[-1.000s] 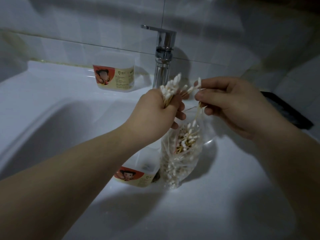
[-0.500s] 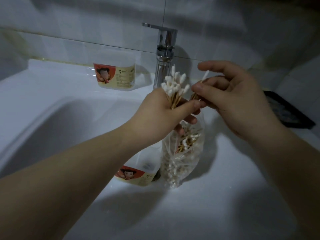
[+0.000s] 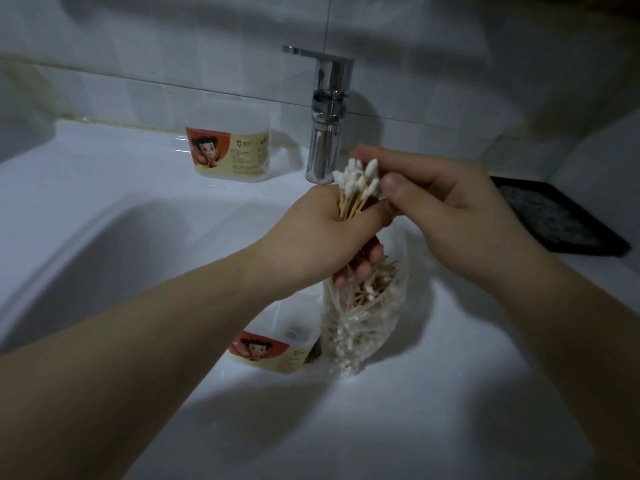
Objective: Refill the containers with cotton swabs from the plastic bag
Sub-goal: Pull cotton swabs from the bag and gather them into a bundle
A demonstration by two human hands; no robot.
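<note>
while the left hand point(image 3: 322, 230) is gripping a bunch of swabs point(image 3: 356, 188) in its fist, the white heads are sticking up out of the top and the wooden sticks are running down into the palm. the right hand point(image 3: 450, 209) is meeting it from the right. its thumb is pressing on the near side of the heads and its forefinger is curling round behind them, so the tips are being pinched between the two. its other fingers are lying loosely bent. both hands are hovering just in front of the tap point(image 3: 327, 133).

below the left hand the bag point(image 3: 360, 327) is standing upright on the sink point(image 3: 433, 427), clear plastic, part full of more swabs. its mouth is reaching up to that hand's lower fingers. i cannot tell whether those fingers are holding the plastic or only touching it.

the near tub point(image 3: 266, 355), clear with a red and cream label, is standing just left of the bag, partly hidden under the left forearm. its contents are not showing. the far tub point(image 3: 230, 152), with the same label, is sitting on the back ledge left of the tap, well apart from the hands. a dark tray point(image 3: 554, 216) is lying at the right, near the wall.
</note>
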